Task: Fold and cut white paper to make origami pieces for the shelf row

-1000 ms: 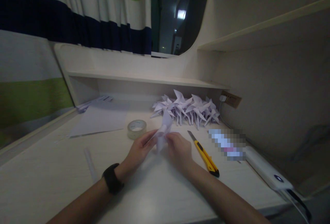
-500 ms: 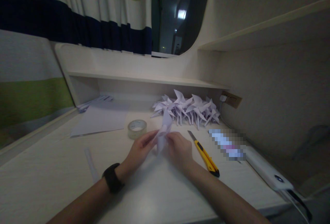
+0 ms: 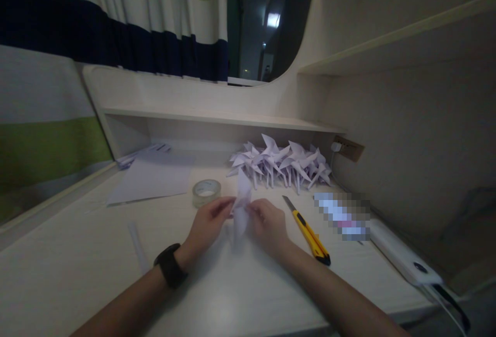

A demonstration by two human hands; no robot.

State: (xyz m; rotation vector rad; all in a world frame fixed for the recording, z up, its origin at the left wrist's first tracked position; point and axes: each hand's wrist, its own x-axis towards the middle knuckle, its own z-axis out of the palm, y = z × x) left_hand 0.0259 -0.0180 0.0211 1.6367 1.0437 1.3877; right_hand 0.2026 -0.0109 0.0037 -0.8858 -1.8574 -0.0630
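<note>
While both hands meet in front of the wearer, the left hand (image 3: 211,226) pinches the folded white paper (image 3: 243,189) from one side, its thumb and fingers closed to a narrow grip at the paper's left edge. The right hand (image 3: 269,226) closes on the opposite edge with thumb and bent forefinger, its other fingers curled in toward the palm. The folded white paper stands between the two sets of fingertips, one pointed flap rising above the grip and a blurred portion hanging below it; how the folds sit inside the pinch, I cannot tell.

Just beyond the left fingers is a roll of clear tape (image 3: 206,203). Behind the grip, a cluster of paper pinwheels (image 3: 281,164) stands at the back of the table (image 3: 225,301). To the right of the right hand, near it but apart, lies a yellow utility knife (image 3: 312,236), blade pointing away from the wearer. Farther off to the grip's left lie white paper sheets (image 3: 153,179), and nearer the left forearm, a pale narrow strip (image 3: 137,246).
</note>
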